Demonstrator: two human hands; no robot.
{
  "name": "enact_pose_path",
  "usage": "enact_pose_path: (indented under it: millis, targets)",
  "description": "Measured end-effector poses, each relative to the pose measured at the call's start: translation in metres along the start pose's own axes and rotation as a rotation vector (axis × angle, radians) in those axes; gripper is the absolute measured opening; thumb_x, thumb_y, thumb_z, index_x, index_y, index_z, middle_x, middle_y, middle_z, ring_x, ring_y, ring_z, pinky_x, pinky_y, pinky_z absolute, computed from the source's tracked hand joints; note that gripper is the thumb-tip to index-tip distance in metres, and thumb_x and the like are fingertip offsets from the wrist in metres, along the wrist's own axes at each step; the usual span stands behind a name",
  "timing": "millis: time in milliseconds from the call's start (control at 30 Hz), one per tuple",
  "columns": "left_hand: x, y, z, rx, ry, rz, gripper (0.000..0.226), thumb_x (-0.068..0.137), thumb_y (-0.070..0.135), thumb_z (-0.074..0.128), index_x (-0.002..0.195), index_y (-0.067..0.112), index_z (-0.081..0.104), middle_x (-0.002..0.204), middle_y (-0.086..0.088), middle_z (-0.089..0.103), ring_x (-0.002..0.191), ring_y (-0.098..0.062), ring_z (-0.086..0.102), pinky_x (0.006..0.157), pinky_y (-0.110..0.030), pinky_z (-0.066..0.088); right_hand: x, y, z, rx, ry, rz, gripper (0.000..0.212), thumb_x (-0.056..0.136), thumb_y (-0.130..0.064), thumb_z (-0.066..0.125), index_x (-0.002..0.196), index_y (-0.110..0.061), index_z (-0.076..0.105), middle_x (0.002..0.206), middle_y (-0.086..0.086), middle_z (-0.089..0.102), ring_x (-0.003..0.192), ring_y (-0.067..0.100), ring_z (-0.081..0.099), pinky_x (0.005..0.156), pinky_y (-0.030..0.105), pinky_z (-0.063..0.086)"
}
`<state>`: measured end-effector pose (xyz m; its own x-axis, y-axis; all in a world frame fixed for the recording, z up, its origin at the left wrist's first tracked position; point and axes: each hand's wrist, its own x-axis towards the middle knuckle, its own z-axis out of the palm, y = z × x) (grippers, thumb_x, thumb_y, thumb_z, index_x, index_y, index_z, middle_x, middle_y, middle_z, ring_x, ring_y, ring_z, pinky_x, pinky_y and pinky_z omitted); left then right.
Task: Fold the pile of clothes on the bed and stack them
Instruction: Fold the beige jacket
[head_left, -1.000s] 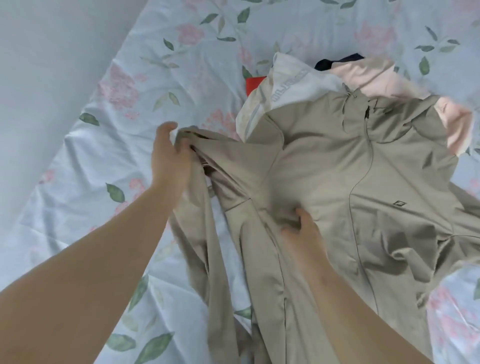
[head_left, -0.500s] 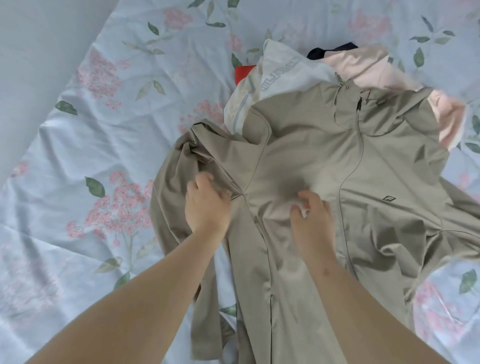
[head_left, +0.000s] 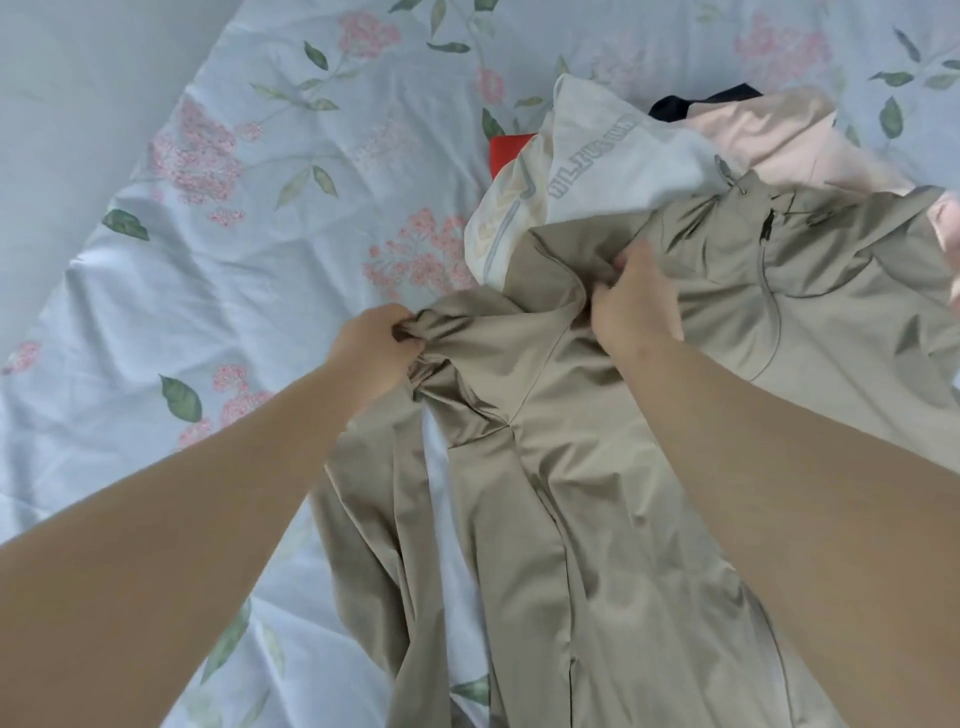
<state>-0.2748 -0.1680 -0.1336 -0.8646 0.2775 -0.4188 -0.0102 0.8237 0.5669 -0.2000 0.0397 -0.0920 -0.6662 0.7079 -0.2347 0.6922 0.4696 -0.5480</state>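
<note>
Head view: beige jacket (head_left: 597, 467) lies front up on the bed (head_left: 260, 234), spread from the lower middle up to the right edge, with its collar end resting on the other clothes. Zipper (head_left: 774, 312) runs down the chest and looks closed, at least in the part that shows. Left hand (head_left: 376, 345) is clenched round a bunched wad of jacket fabric at the shoulder or sleeve top, on the garment's left edge; fingers curled in, cloth gathered into creases that radiate from the grip. Right hand (head_left: 631, 306) is grasping a pinch of jacket fabric higher up on the chest, left of the zipper, fingers curled into the fold. The two hands are near each other with a taut ridge of cloth between them. One sleeve (head_left: 374, 519) trails down toward the bottom edge, loosely folded on the sheet and separated from the body panel by a strip of bare sheet. Both forearms come in from the bottom, bare. Behind the jacket, partly under its collar: a white garment (head_left: 613, 161) with grey lettering and striped trim, a pale pink garment (head_left: 769, 130) to its right, a dark garment (head_left: 696, 101) just showing at the top, and a small red item (head_left: 506, 150) sticking out at the white one's left side. Sheet is light blue with pink flowers and green leaves, wrinkled. A plain pale grey surface (head_left: 78, 104) fills the top left beyond the bed's edge; can't tell whether it is wall or floor.
</note>
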Motion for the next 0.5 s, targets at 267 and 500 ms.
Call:
enact_pose_path:
  millis: [267,500]
  targets:
    - [0.018,-0.001,-0.081,-0.114,0.426,0.173,0.019,0.084,0.010,0.059,0.099,0.021,0.062,0.092,0.001,0.057,0.083,-0.022,0.055,0.075,-0.027,0.041,0.032,-0.030,-0.028,0.500,0.240,-0.126,0.010,0.092,-0.011,0.048,0.098,-0.018,0.050,0.077,-0.011,0.052,0.075,0.013,0.062,0.079,0.035,0.054]
    - [-0.046,0.004,0.009,0.242,0.344,0.306,0.040,0.084,0.012,0.058,0.123,0.013,0.055,0.123,-0.017,0.048,0.114,-0.036,0.044,0.097,-0.041,0.032,-0.052,0.014,-0.001,0.241,0.197,-0.256,0.048,0.086,-0.006,0.052,0.133,-0.012,0.046,0.127,0.005,0.053,0.117,0.024,0.047,0.102,0.037,0.036]
